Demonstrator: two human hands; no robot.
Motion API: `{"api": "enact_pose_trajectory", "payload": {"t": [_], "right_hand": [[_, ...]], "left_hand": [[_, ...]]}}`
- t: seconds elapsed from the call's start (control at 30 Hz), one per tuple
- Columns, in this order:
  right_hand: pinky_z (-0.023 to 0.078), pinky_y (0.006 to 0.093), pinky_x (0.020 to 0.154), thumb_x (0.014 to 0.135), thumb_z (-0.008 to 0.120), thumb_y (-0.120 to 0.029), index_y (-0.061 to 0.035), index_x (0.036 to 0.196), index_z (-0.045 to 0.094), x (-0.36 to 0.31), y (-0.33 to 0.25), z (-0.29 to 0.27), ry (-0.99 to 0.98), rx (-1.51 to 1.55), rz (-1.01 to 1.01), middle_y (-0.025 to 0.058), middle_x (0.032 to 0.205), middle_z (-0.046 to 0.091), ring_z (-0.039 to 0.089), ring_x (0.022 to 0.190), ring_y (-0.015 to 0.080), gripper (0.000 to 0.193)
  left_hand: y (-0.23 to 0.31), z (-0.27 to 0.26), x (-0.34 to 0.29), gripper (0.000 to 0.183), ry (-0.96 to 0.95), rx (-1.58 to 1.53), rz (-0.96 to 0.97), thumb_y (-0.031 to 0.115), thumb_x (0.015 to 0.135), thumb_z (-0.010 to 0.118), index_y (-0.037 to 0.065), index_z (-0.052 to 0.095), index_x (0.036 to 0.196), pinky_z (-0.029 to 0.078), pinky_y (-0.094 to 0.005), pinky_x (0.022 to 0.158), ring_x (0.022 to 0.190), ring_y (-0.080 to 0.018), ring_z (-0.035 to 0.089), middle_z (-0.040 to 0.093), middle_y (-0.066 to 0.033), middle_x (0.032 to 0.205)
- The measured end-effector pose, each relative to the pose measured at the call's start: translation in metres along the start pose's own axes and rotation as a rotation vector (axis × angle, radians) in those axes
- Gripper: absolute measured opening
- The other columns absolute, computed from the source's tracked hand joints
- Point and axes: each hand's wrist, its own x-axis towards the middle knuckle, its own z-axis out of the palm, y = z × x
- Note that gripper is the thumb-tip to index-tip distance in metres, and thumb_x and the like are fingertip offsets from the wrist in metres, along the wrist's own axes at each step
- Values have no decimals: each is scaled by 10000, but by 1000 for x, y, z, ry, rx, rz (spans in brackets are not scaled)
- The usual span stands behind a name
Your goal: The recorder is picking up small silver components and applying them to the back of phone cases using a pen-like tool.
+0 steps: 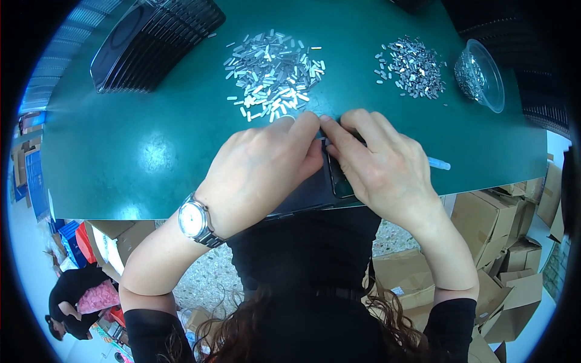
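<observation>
We press both hands, left hand (260, 172) and right hand (381, 166), fingers (305, 130) together, on the dark tray (336, 181) at the surface (121, 151) edge, frame center.

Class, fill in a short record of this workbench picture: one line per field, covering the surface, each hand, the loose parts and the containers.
Surface: green table
Left hand: wears a wristwatch, fingertips on a dark flat tray
Right hand: fingertips meet the left hand's over the tray
Loose parts: larger pile of silver pieces, smaller pile
Containers: clear plastic bowl, stack of black trays
</observation>
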Motion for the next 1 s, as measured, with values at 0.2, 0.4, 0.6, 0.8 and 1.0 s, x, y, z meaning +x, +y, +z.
{"api": "enact_pose_trajectory", "payload": {"t": [0.2, 0.4, 0.6, 0.8, 1.0], "right_hand": [[565, 316, 597, 838, 756, -143, -40, 1165, 736, 2, 3, -5, -33, -63, -63, 31, 959, 583, 621, 891, 192, 344], [555, 349, 621, 827, 779, -122, -73, 1119, 748, 8, -4, 0, -25, -17, 23, 23, 966, 596, 603, 861, 225, 298], [528, 338, 592, 823, 793, -169, -97, 1092, 742, 9, -4, 2, 135, -6, -81, 13, 988, 617, 604, 823, 211, 283], [488, 329, 630, 876, 884, -279, -138, 1208, 740, 7, -7, -17, 458, -128, -268, 36, 1052, 571, 584, 767, 205, 388], [459, 320, 566, 902, 841, -192, -85, 1310, 703, 22, 13, -1, 691, 54, -244, 32, 1011, 641, 573, 709, 191, 444]], "left_hand": [[-1, 0, -3, 215, -12, 23, 32, 173, 977, 718, 52, 542, 953, 524, -485, 616, 708, -383, 666, 648, -136, 802], [-1, 5, -3, 189, 43, 67, 31, 146, 987, 698, 48, 539, 959, 515, -494, 616, 716, -390, 658, 631, -145, 795], [-2, -30, -16, 178, -33, -123, -17, 116, 991, 690, 18, 606, 1113, 538, -414, 657, 739, -315, 694, 698, -150, 888], [-14, -76, -24, 650, -509, -1086, -390, 385, 1038, 680, -35, 505, 1502, 492, -270, 924, 1107, -132, 598, 628, -102, 1318], [-9, -85, -29, 706, -483, -832, -420, 480, 1076, 600, -16, 462, 1560, 501, -306, 917, 1041, -159, 625, 676, -104, 1173]]}}
